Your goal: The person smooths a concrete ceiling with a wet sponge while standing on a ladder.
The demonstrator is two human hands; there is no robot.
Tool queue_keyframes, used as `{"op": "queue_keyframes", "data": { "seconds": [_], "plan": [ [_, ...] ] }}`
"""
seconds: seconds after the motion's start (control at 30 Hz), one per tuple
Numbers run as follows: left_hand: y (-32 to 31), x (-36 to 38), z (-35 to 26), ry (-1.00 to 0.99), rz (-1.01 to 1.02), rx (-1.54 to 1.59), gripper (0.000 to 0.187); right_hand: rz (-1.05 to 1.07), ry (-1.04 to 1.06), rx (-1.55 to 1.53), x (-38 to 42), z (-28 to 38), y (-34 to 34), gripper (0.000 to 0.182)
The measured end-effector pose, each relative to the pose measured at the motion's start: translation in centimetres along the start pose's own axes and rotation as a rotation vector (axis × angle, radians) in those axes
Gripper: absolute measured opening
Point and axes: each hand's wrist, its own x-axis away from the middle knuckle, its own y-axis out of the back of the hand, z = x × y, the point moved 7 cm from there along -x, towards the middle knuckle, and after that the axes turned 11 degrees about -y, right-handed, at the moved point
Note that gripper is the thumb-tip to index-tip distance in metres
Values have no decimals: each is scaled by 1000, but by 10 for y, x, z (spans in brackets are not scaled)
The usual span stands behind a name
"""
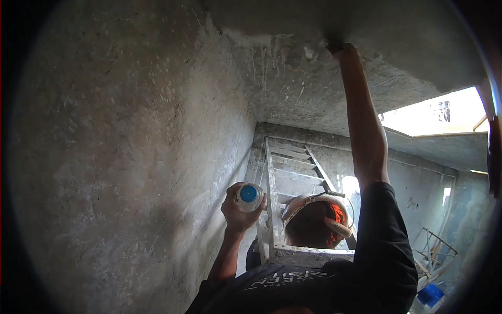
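- White lettering [293, 278] across the front of a black shirt [387, 240]: two larger lines with a smaller one, too slanted and foreshortened to read with certainty.
- Pale, translucent bottle [250, 195]: viewed end-on, round in outline, topped by a flat blue disc; located between the rough grey wall [130, 157] and the ladder [270, 193].
- Left hand [234, 212]: fingers wrapped about the bottle's sides, closed on it.
- Right hand [346, 51]: raised at arm's length to the ceiling [293, 78]; fingers dark and blurred, cannot tell how far open or whether holding anything.
- Bucket [308, 227]: beside the ladder's rungs, dark inside, with orange-red patches.
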Motion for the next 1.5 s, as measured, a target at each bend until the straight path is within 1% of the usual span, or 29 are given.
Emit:
{"op": "queue_keyframes", "data": {
  "seconds": [0.1,0.23,0.4,0.57,0.63,0.7,0.8,0.93,1.1,1.17,1.27,1.37,1.4,1.43,1.5],
  "plan": [
    [0,-2,-2,-12,1,28,56,8,18,0,2,11,-4,32],
    [-2,4,5,18,-4,39,55,-11,29,32,5,19,11,33],
    [-4,1,4,27,17,-8,55,4,61,55,8,37,7,34],
    [-4,-5,0,-21,24,6,55,34,108,65,8,66,-4,34],
    [-2,-1,0,-3,29,11,55,23,101,77,7,63,6,35],
    [-1,0,5,43,-18,20,51,15,94,97,7,60,14,35],
    [-2,2,10,43,-16,-4,53,24,98,123,7,65,15,35],
    [-5,3,8,32,-1,-9,54,54,132,133,11,86,4,36],
    [-6,-3,-2,-33,3,10,53,96,165,142,10,108,-10,37],
    [-5,-2,-4,-44,1,5,54,92,158,157,10,106,-4,37],
    [-3,0,0,9,-4,9,55,99,147,186,16,98,-3,37],
    [-2,1,4,39,-8,-5,55,110,144,199,3,99,-8,38],
    [-1,2,3,37,-10,-5,55,111,147,195,39,76,-5,38],
    [-2,1,3,27,-3,-13,55,117,158,190,48,65,-9,38],
    [-3,-1,1,15,-2,-23,55,130,171,182,40,45,-29,38]
  ]
}}
